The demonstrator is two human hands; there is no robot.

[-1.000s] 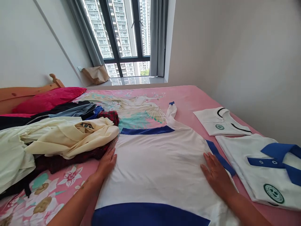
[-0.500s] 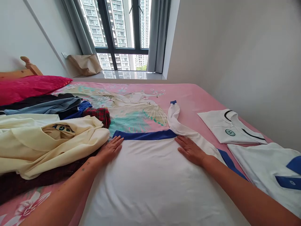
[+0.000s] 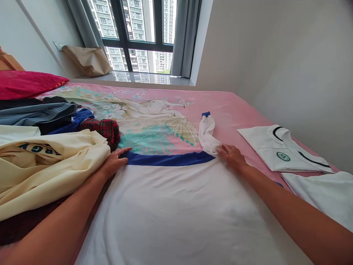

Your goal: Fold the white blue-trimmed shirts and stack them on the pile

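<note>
A white shirt (image 3: pixel 165 206) with a blue hem band (image 3: pixel 168 159) lies spread out in front of me. One white sleeve (image 3: pixel 206 132), with a blue cuff, sticks out beyond the band's right end. At the band's left end is my left hand (image 3: pixel 114 162), open, its thumb apart from the stretched fingers and next to the cloth edge. My right hand (image 3: pixel 233 156) has its fingers bent and closed on the shirt fabric at the right corner, where the sleeve emerges; its thumb is hidden.
A cream garment (image 3: pixel 55 162) with dark lettering lies at left, beside a red plaid garment (image 3: pixel 106 130) and jeans (image 3: pixel 38 114). Folded white shirts (image 3: pixel 284 147) lie at right on the pink bedsheet (image 3: pixel 220 105). A red pillow (image 3: pixel 27 84) and paper bag (image 3: pixel 88 60) are farther back.
Both hands have moved outward from lying flat on the shirt to the band's two ends. The right fingers have bent onto the fabric. The camera view has shifted slightly.
</note>
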